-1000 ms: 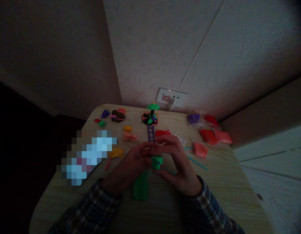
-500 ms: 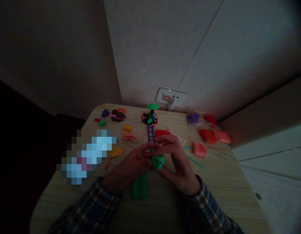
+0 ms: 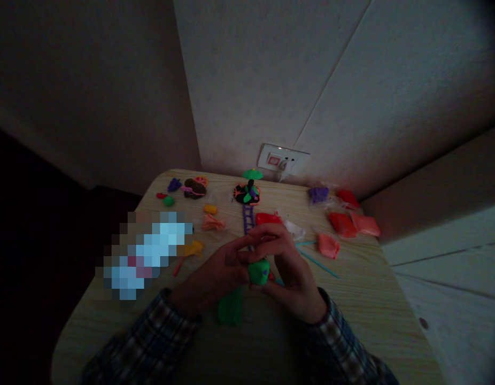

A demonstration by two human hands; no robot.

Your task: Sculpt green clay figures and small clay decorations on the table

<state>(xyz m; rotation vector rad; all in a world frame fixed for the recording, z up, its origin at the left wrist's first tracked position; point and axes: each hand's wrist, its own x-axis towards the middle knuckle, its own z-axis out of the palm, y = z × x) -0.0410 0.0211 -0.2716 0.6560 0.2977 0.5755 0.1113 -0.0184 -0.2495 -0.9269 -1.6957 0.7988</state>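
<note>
Between my two hands is a small green clay figure (image 3: 258, 271) with a purple dot and a bit of red at its right side. My left hand (image 3: 217, 272) closes on it from the left, fingertips against its edge. From the right, my right hand (image 3: 289, 272) curls around it, thumb below and fingers above. Under my left wrist lies a green clay slab or packet (image 3: 230, 307). Just beyond my fingers stretches a purple clay ladder (image 3: 248, 218), which leads to a black clay base (image 3: 241, 194) topped by a green umbrella (image 3: 252, 174).
Clay packets in red (image 3: 342, 223), pink (image 3: 328, 245) and purple (image 3: 318, 194) lie right. Thin blue sticks (image 3: 317, 263) rest nearby. A brown clay piece (image 3: 194, 189) and yellow clay (image 3: 192, 248) are left, near a blurred-out bright object (image 3: 151, 256). A wall socket (image 3: 283, 159) is behind.
The green clay figure has turned slightly between my fingers, so its purple dot sits farther right. Both hands keep hold of it and have barely moved.
</note>
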